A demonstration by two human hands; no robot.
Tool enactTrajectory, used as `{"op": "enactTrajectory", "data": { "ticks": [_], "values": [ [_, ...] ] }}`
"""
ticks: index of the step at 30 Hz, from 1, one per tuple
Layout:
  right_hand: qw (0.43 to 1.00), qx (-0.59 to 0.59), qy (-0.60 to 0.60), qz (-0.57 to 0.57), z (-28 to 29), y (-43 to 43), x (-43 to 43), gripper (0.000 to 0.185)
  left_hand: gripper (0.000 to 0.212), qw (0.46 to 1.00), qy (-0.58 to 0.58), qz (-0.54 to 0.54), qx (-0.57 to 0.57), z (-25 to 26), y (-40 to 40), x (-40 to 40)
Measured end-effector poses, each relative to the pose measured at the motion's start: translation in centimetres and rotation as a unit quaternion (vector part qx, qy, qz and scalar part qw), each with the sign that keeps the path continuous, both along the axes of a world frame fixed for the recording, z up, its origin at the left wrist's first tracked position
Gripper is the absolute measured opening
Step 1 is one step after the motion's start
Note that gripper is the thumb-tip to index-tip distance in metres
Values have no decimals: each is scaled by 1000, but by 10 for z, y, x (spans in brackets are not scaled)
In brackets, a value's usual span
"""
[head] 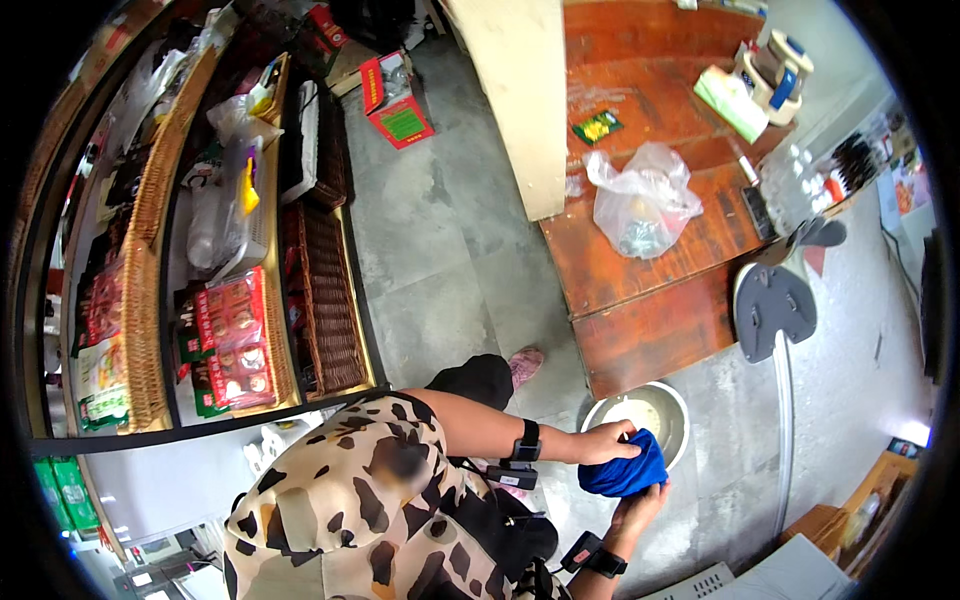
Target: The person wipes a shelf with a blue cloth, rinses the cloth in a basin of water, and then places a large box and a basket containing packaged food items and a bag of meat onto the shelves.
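A bunched blue cloth (621, 469) is held between my two hands. My left hand (606, 442) grips its upper edge, thumb and fingers pinching the fabric. From below, my right hand (642, 504) holds the lower side, and some of its fingers are hidden by the cloth. Just beyond the cloth, a round pale basin (679, 416) stands on the floor beside the end of the wooden table. The cloth overlaps the basin's near rim in the view. Something light-coloured shows inside the basin, but I cannot tell what.
On the reddish-brown wooden table (660, 330) lie a knotted plastic bag (641, 199) and a green packet (598, 127). A fan-like appliance on a pole (774, 304) stands at right. Shelves with wicker baskets (330, 300) line the left. A red box (396, 101) sits on the floor.
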State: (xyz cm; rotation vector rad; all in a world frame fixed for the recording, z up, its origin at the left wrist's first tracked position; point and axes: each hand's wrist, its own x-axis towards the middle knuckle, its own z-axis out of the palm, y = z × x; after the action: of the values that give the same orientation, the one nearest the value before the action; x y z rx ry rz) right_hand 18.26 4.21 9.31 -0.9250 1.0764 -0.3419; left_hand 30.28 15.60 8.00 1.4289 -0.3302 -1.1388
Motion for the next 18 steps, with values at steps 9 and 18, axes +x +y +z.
{"op": "enactTrajectory", "data": {
  "ticks": [9, 18],
  "values": [
    [962, 208, -164, 62, 185, 34, 65, 55, 53, 988, 128, -18, -81, 231, 14, 39],
    [983, 37, -73, 165, 280, 49, 117, 42, 40, 980, -72, 90, -161, 300, 42, 71]
  ]
}}
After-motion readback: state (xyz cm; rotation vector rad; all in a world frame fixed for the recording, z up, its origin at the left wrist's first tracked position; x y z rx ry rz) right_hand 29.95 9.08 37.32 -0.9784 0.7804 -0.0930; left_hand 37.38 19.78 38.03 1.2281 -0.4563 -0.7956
